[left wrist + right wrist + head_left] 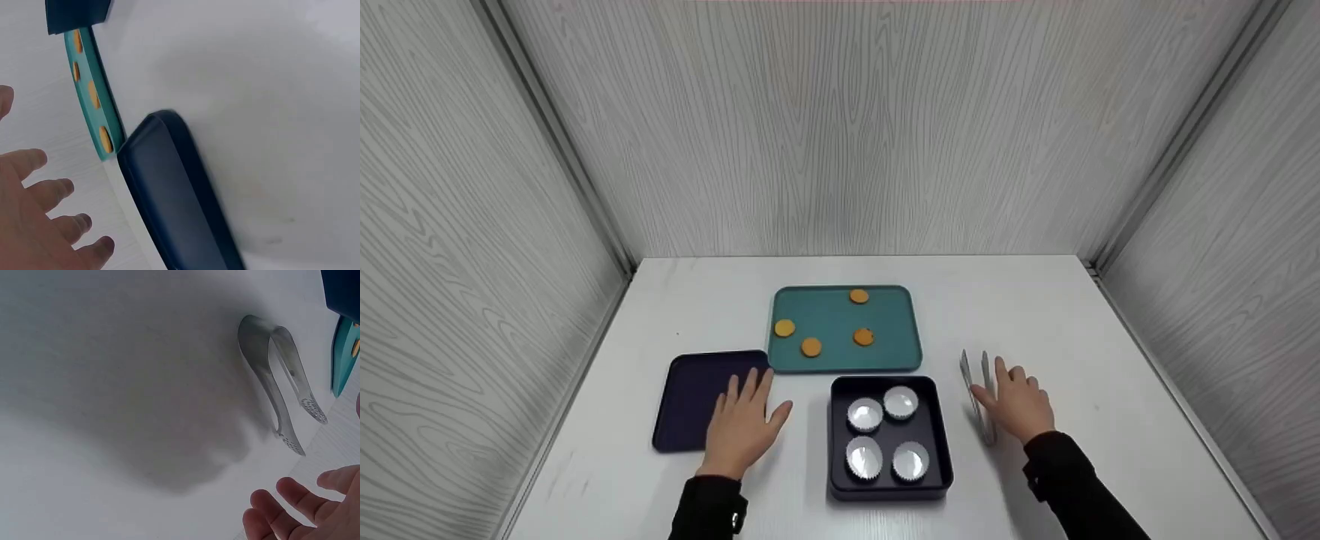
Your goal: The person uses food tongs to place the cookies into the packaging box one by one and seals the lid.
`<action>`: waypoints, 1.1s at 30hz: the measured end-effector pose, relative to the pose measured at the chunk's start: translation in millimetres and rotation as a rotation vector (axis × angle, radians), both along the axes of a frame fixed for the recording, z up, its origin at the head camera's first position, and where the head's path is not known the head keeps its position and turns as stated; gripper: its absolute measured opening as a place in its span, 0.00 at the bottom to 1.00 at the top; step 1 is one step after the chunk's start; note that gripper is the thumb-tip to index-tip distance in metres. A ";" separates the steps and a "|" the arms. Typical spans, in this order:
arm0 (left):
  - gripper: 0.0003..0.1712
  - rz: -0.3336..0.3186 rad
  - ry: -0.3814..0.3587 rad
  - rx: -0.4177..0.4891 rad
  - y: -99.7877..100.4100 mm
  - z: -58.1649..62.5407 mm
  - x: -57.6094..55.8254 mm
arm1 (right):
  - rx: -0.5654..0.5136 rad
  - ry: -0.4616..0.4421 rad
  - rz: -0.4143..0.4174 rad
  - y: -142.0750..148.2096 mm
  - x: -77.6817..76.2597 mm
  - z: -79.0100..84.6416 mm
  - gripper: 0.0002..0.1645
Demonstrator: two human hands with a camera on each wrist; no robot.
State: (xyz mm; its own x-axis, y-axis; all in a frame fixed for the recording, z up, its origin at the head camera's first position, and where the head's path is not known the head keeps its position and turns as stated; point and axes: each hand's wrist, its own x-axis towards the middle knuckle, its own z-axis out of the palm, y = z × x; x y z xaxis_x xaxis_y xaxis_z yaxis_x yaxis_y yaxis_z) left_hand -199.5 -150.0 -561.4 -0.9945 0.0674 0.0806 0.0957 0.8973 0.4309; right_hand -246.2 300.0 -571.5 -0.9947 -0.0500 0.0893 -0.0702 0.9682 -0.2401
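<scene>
My left hand (744, 431) hovers over the right side of a flat dark navy tray (679, 405), fingers spread and straight, holding nothing. On the right, my right hand (1021, 406) is held above the table beside a pair of metal tongs (260, 354). Its fingers are loosely bent, and the thumb overlaps the tongs in the head view. In the right wrist view the fingers are apart from the tongs, which lie with their perforated tips pointing away from me.
Between the hands stands a square dark box (889, 493) with several silver foil cups (864, 458). Behind it lies a teal tray (832, 315) carrying several orange-yellow discs (863, 337); its near left corner meets the navy tray. Grey wood-grain panels (840, 135) enclose the white table (1020, 300).
</scene>
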 end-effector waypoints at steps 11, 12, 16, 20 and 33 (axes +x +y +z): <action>0.42 -0.016 -0.086 0.321 46.2 -20.0 12.9 | 0.006 0.005 0.005 -8.5 -1.3 -6.0 0.47; 0.42 -0.018 -0.091 0.340 49.3 -22.0 14.0 | 0.005 0.000 0.001 -9.0 -1.8 -7.1 0.48; 0.43 -0.004 -0.114 0.424 60.5 -27.3 18.4 | -0.007 -0.017 -0.017 -11.0 -3.5 -10.7 0.47; 0.43 0.023 -0.137 0.516 72.3 -31.7 21.6 | -0.031 -0.002 -0.028 -13.3 -4.0 -13.1 0.41; 0.41 0.034 -0.101 0.732 99.7 -48.9 29.6 | -0.076 -0.087 -0.078 -20.0 -4.2 -14.7 0.32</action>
State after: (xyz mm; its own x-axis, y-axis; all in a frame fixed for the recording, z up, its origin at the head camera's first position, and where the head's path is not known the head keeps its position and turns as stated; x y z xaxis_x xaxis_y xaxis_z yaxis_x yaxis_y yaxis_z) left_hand -169.9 -50.3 -610.3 -1.0000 0.0004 0.0014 0.0014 0.3791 0.9254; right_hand -250.3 280.0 -586.2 -0.9995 0.0319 0.0027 0.0295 0.9486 -0.3151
